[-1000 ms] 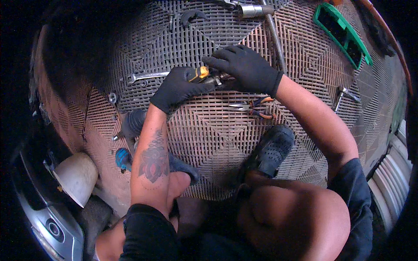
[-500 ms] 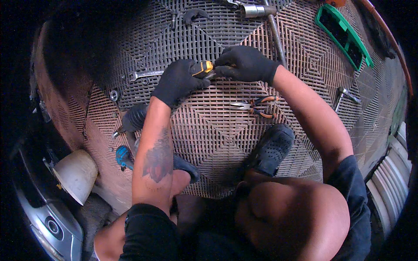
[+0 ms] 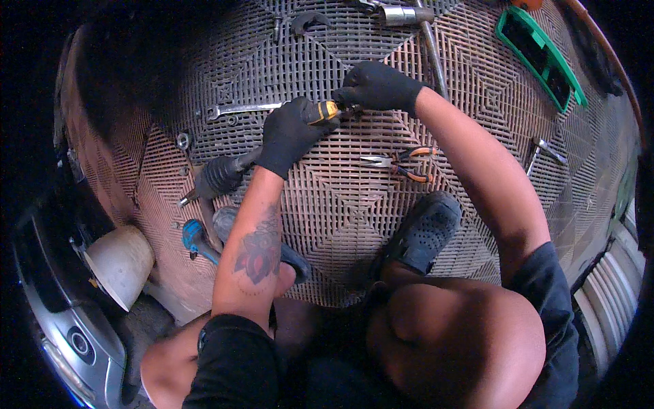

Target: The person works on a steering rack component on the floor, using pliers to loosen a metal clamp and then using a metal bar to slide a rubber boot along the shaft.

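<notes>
My left hand [image 3: 291, 136], in a black glove, is closed around a yellow-and-black handled tool [image 3: 325, 112]; its working end is hidden between the hands. Just to its right, my gloved right hand [image 3: 381, 86] has its fingers pinched together, meeting the tool's yellow end. Whatever small dark thing those fingers hold is too covered to name. A long combination wrench [image 3: 248, 108] lies left of the left hand. Below the hands, pliers with orange-and-black handles [image 3: 407, 165] rest on the mat. Beside my left wrist lies a metal part with a ribbed black rubber boot [image 3: 221, 178].
A hammer [image 3: 432, 54] lies beyond my right hand, with a curved black part [image 3: 312, 25] to its left. A green-rimmed tray [image 3: 541, 54] is far right, above a T-shaped metal tool [image 3: 548, 150]. At left are a blue tool [image 3: 193, 236], a pale bucket [image 3: 122, 262] and a car bumper [image 3: 92, 344].
My left hand has shifted right and slightly nearer, uncovering more of the wrench and the booted part. My right hand has moved a little up and left. The tool stays in the left hand.
</notes>
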Available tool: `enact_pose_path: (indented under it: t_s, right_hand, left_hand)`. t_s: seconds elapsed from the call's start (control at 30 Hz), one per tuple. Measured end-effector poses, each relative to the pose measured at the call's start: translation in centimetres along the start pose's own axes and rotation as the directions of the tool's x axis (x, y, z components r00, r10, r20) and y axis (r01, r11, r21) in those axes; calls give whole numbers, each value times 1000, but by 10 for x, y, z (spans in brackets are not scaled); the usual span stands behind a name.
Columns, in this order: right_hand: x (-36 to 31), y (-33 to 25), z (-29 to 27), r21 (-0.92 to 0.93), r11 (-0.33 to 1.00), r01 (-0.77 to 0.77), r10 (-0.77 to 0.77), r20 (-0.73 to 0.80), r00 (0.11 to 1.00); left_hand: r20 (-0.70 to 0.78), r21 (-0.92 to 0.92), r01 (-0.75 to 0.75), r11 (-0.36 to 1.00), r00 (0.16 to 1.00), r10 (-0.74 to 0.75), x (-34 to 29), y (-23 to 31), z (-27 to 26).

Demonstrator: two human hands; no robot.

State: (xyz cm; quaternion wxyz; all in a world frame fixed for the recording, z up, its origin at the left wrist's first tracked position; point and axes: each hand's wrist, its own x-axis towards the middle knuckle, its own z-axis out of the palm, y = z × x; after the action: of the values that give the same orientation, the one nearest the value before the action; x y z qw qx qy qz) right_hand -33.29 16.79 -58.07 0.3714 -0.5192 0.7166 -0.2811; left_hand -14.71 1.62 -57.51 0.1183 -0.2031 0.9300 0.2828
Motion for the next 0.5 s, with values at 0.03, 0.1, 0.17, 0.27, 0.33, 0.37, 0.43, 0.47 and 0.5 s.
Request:
enact_pose_path:
  t_s: [0.03, 0.1, 0.17, 0.27, 0.33, 0.37, 0.43, 0.47, 0.5]
  right_hand:
    - [4, 5, 2, -5, 1000, -28, 27, -33, 999]
    - [-1, 17, 4, -38, 994, -101, 99, -52, 994]
    - [3, 13, 2, -56, 989, -139, 136, -45, 990]
    - [5, 13, 2, -77, 984, -159, 157, -32, 987]
    - [6, 15, 5, -81, 988, -129, 124, -60, 990]
    - [7, 16, 5, -115, 986, -122, 117, -46, 992]
    - [9, 18, 6, -179, 978, -103, 102, -17, 995]
    - [8, 29, 9, -204, 976, -81, 81, -10, 997]
    - [7, 39, 13, -229, 972, -59, 60, -1, 998]
  left_hand:
    - [1, 59, -6, 998, 1000, 5, 1, 4, 2]
    - [-42, 16, -14, 1000, 999, 14, 1, 12, 7]
    - [-67, 19, -2, 1000, 998, 3, -2, 12, 5]
    - [-49, 45, 16, 999, 999, -14, -4, 15, 3]
    - [-18, 49, 45, 998, 999, -44, -4, 16, 0]
    - [-23, 42, 32, 999, 999, -31, -4, 16, 0]
    - [-33, 32, 8, 999, 999, -7, -5, 14, -2]
    - [-24, 23, -4, 1000, 1000, 4, -3, 16, -1]
    - [-15, 13, -16, 1000, 1000, 16, 0, 19, 0]
